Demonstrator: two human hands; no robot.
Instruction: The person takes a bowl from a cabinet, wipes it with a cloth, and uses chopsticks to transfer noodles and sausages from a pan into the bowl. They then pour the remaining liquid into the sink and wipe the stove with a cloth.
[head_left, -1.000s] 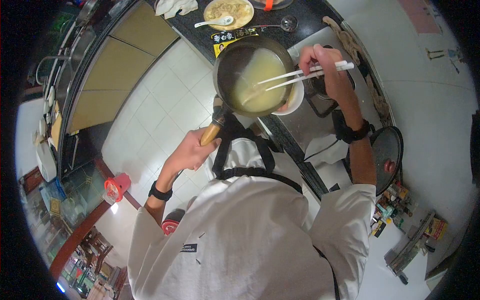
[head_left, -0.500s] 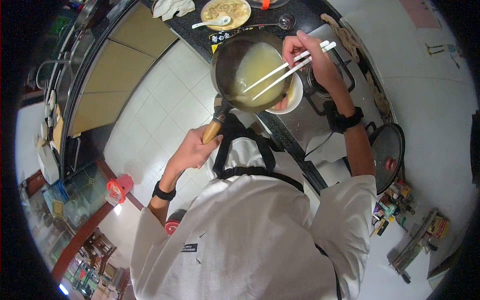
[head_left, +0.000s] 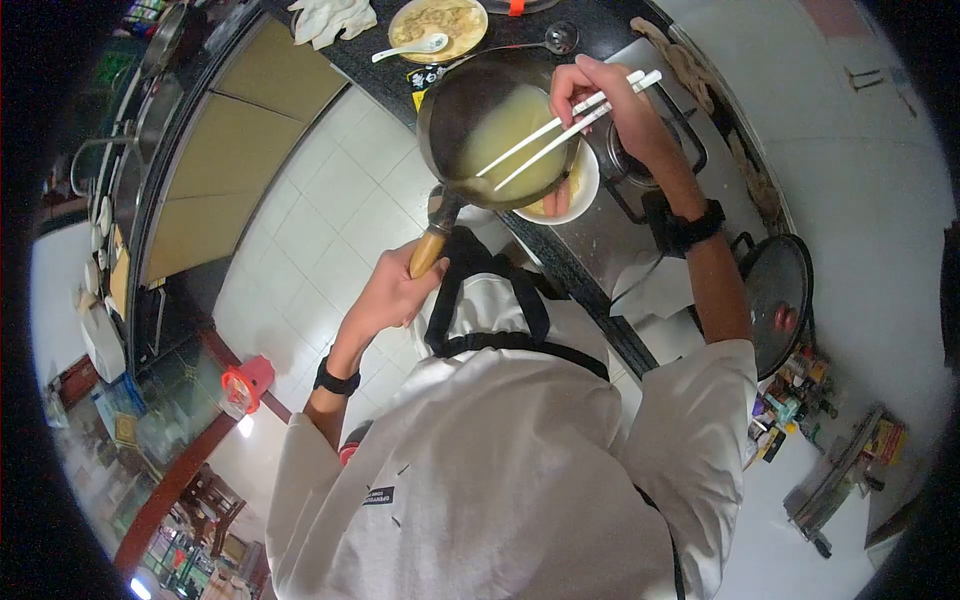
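The left hand (head_left: pixel 385 295) is clamped round the wooden handle (head_left: pixel 425 255). The pan (head_left: pixel 450 100) just beyond that grip has tipped further over the bowl (head_left: pixel 585 190), which sits under its far rim. The right hand (head_left: pixel 600 95) pinches 2 chopsticks (head_left: pixel 545 135) tight. Their tips have swung down across the broth (head_left: pixel 505 120) toward the rim, so the pour seems well under way.
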